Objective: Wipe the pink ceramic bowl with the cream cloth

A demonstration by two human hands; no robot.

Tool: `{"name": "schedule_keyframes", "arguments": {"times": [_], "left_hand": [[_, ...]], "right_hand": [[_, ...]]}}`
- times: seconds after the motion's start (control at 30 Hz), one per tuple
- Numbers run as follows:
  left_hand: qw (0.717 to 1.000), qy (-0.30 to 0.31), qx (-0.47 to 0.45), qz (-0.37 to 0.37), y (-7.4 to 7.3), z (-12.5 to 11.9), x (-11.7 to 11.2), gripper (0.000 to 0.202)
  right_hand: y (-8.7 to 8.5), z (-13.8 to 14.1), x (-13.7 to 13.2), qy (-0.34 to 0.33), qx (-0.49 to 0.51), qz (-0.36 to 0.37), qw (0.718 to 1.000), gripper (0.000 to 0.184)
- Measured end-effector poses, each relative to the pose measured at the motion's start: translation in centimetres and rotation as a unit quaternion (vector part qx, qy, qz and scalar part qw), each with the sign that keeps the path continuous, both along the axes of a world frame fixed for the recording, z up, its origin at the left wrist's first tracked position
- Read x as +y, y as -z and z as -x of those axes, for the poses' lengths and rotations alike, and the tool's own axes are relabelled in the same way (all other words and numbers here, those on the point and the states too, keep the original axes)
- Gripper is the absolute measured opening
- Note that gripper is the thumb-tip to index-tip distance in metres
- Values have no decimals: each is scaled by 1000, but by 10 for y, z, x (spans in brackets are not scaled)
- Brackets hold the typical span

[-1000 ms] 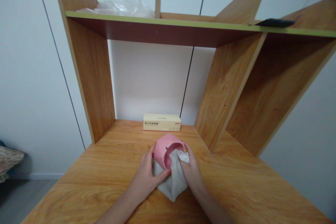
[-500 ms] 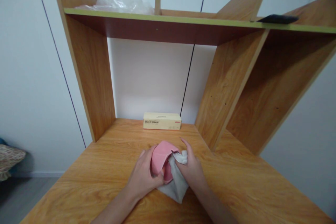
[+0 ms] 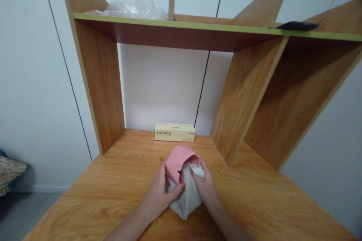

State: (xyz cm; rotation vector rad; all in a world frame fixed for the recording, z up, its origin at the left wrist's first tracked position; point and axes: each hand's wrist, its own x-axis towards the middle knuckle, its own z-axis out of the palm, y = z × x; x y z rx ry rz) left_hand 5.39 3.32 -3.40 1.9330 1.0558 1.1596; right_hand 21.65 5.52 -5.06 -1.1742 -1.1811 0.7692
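A pink faceted bowl-like container (image 3: 181,157) is tilted on its side, its opening toward me, with a small notch in the rim. My left hand (image 3: 161,192) is closed around its left side, thumb near the lower rim. A light grey cloth (image 3: 186,199) is tucked into the opening and hangs down below it. My right hand (image 3: 206,184) is closed at the container's right side, with cloth bunched under the thumb at the rim. The right fingers are partly hidden behind the container.
A cream cling film box (image 3: 174,132) lies on the wooden desk (image 3: 113,188) against the back wall. Upright wooden panels (image 3: 243,105) flank that spot. Overhead runs a shelf (image 3: 198,26) with a clear plastic bag (image 3: 132,9) and a flat black object (image 3: 298,26).
The pink container has turned so its opening and notch face more toward me. My right fingers have closed in around its right side. The cloth has shifted slightly left.
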Motion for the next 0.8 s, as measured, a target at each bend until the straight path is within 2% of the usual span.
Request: {"name": "schedule_keyframes", "arguments": {"times": [0.13, 0.23, 0.37, 0.53, 0.67, 0.8], "left_hand": [[999, -28, 1, 22, -5, 1, -2, 43], [998, -61, 10, 4, -5, 2, 0, 38], [995, -74, 44, -41, -2, 5, 3, 50], [991, -71, 83, -71, 5, 9, 5, 61], [989, -63, 95, -91, 4, 11, 6, 63], [994, -58, 64, -62, -1, 10, 7, 57]], "right_hand": [[2, 2, 0, -17, -18, 15, 1000, 44], [-1, 3, -2, -9, -59, 16, 998, 47], [-10, -1, -7, 28, -151, 32, 988, 60], [-17, -6, -12, 59, -219, 25, 974, 65], [-15, -4, -12, 32, -206, 10, 978, 63], [-7, -3, -8, 19, -140, 4, 990, 59]]}}
